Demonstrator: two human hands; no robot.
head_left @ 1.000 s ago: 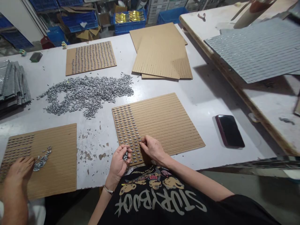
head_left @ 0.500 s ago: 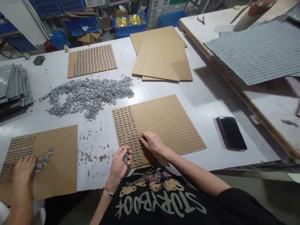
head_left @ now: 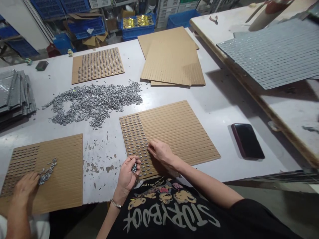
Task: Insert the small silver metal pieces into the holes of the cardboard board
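My left hand (head_left: 127,174) is curled round a small heap of silver spindle-shaped pieces (head_left: 134,168), at the near left corner of a grooved cardboard sheet (head_left: 179,129). Rows of the same silver pieces (head_left: 134,132) sit in the grooves along the sheet's left side. My right hand (head_left: 161,151) rests over the sheet beside the right edge of those rows, its thumb and fingertips pinched together. Whatever is between those fingertips is hidden.
A loose pile of silver pieces (head_left: 99,99) lies beyond the sheet. At left, a co-worker's hand (head_left: 26,184) works over another sheet (head_left: 62,179). A filled sheet (head_left: 77,64), stacked cardboard (head_left: 171,63) and a phone (head_left: 248,141) also lie on the table.
My right hand has shifted very slightly left and stays at the edge of the rows. My left hand keeps its place. The co-worker's hand has moved slightly down on its sheet.
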